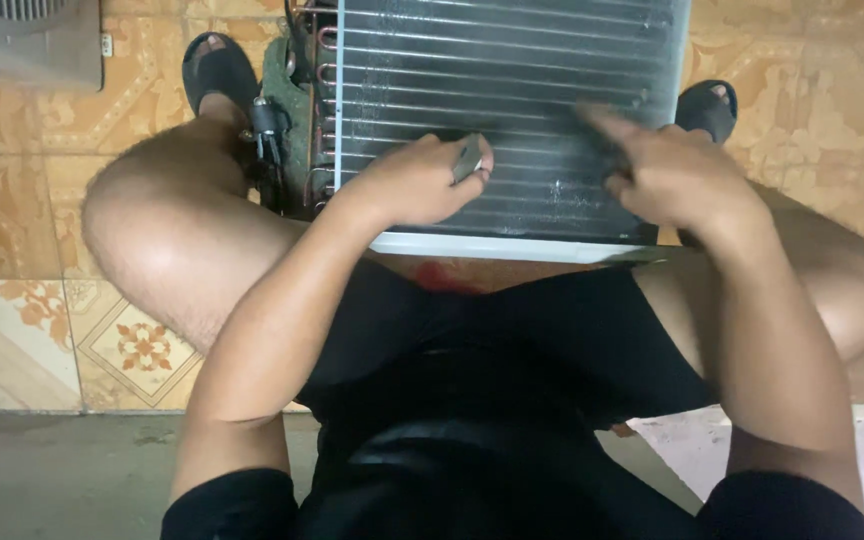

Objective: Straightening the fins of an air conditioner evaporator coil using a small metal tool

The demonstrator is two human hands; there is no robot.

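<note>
A finned metal coil panel (512, 60) with copper tube bends on its left side stands on the tiled floor between my knees. My left hand (417, 180) rests on the fins near the panel's lower left and is closed around a small grey metal tool (469, 158). My right hand (667, 170) lies on the fins at the lower right, fingers stretched toward the upper left and blurred; I see nothing held in it.
My feet in black sandals (214, 68) flank the panel. A grey vented casing (27, 40) sits at the top left. Patterned orange floor tiles (142, 345) surround me, with a bare concrete strip (62, 475) at the bottom.
</note>
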